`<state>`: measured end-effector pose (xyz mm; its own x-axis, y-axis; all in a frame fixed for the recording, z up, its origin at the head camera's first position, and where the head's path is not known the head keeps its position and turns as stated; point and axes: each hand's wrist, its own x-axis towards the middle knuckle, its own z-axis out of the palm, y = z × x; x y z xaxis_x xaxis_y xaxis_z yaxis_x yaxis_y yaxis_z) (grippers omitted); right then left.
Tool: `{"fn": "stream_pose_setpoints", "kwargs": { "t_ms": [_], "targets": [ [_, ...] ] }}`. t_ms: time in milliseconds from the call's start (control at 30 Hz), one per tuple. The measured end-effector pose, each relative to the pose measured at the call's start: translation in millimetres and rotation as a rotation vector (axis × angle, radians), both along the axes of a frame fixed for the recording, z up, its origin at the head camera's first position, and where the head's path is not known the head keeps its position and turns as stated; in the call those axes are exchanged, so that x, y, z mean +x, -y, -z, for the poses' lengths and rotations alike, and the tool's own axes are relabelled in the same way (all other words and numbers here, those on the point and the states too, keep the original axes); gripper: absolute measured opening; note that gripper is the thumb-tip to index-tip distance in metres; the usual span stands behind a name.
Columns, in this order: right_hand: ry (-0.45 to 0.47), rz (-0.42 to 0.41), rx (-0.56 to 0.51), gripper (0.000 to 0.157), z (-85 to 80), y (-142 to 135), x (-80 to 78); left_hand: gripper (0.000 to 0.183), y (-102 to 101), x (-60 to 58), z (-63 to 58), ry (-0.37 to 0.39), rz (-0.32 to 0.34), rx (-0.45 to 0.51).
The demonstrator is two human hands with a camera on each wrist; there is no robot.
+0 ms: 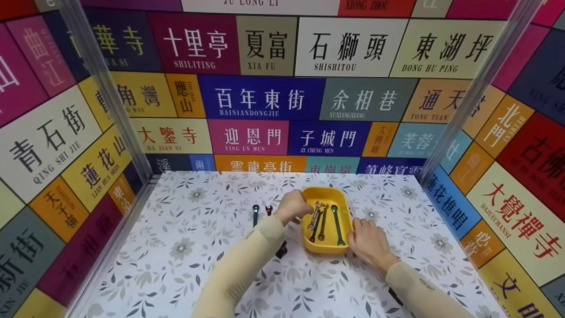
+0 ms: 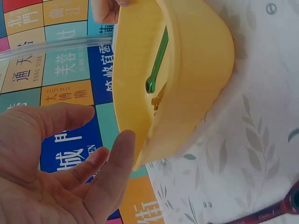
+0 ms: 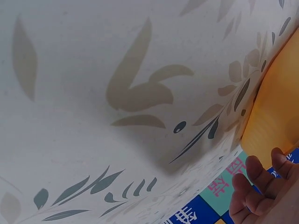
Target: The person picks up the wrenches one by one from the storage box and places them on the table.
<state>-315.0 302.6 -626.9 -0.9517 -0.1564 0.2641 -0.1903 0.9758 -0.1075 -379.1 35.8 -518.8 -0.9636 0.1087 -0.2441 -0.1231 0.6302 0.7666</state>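
Observation:
A yellow plastic tray (image 1: 327,249) holds several small wrenches: a silver wrench (image 1: 314,216), a gold wrench (image 1: 323,223) and a teal-green wrench (image 1: 337,224) among them. My left hand (image 1: 293,206) is at the tray's left rim; in the left wrist view its thumb and fingers (image 2: 122,158) are spread apart, with nothing between them. Against the tray's right side lies my right hand (image 1: 370,238), its fingers loosely bent by the outer wall in the right wrist view. Left of the tray, a teal wrench (image 1: 255,214) and a dark red wrench (image 1: 269,210) lie on the table, partly hidden by my left arm.
A white leaf-patterned cloth (image 1: 181,265) covers the table. Panels with colourful place-name signs (image 1: 265,97) rise behind and on both sides, with clear corner posts (image 1: 110,101) between them. A dark object (image 1: 281,250) shows beneath my left forearm.

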Motion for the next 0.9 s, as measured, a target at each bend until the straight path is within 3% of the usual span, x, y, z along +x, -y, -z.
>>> {"fn": "stream_pose_setpoints", "kwargs": {
  "t_ms": [100, 500, 733, 900],
  "targets": [
    [-0.036, -0.006, 0.005, 0.020, 0.0, 0, 0.1, 0.029, -5, 0.6, 0.8, 0.015, -0.015, 0.046],
    [0.039, 0.031, -0.010, 0.028, -1.9, 1, -0.5, 0.041, -25, 0.2, 4.4, 0.036, -0.018, 0.147],
    [0.071, 0.036, -0.015, 0.027, -4.6, 2, 1.4, 0.010, -34, 2.2, 7.2, 0.045, -0.015, 0.115],
    [0.061, 0.033, -0.014, 0.027, -3.9, 2, 1.0, 0.006, -38, 4.0, 8.4, 0.055, -0.019, 0.115]
  ]
}}
